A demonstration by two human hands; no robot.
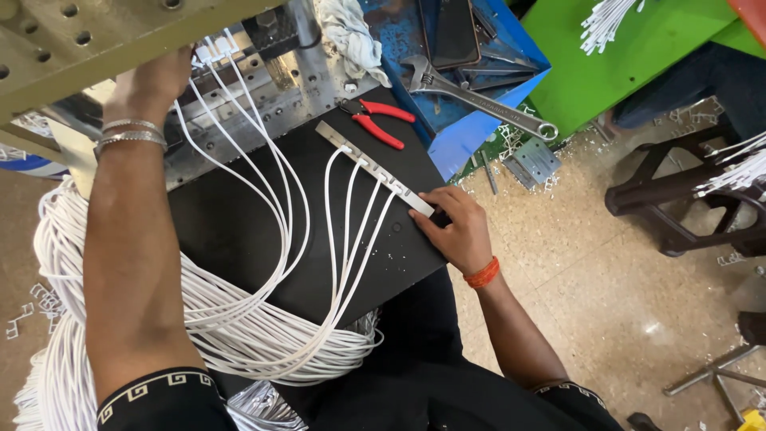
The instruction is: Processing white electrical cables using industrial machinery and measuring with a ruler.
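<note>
from the head camera, the left hand reaches up under the edge of a metal press, its grip closed around the ends of several white cables that fan out from a perforated steel plate. silver bangles sit on that wrist. the right hand lies flat on the black desk, fingertips pinching the near end of a narrow metal strip; its grip is narrow, holding the strip down rather than lifting it. four more white cables run up from the person's lap and meet the strip side by side, each ending at its edge. the big coil of cable hangs over the desk's left side and across the lap.

to do this well, i judge the strip should stay pressed flat and unmoved so the cable ends keep their even spacing, while the left hand keeps its bundle untangled and taut under the press.

beyond the strip lie red-handled pliers, just apart from it, and an adjustable wrench rests across a blue tray. a rag sits near the plate. a dark stool stands on the speckled floor to the right.
</note>
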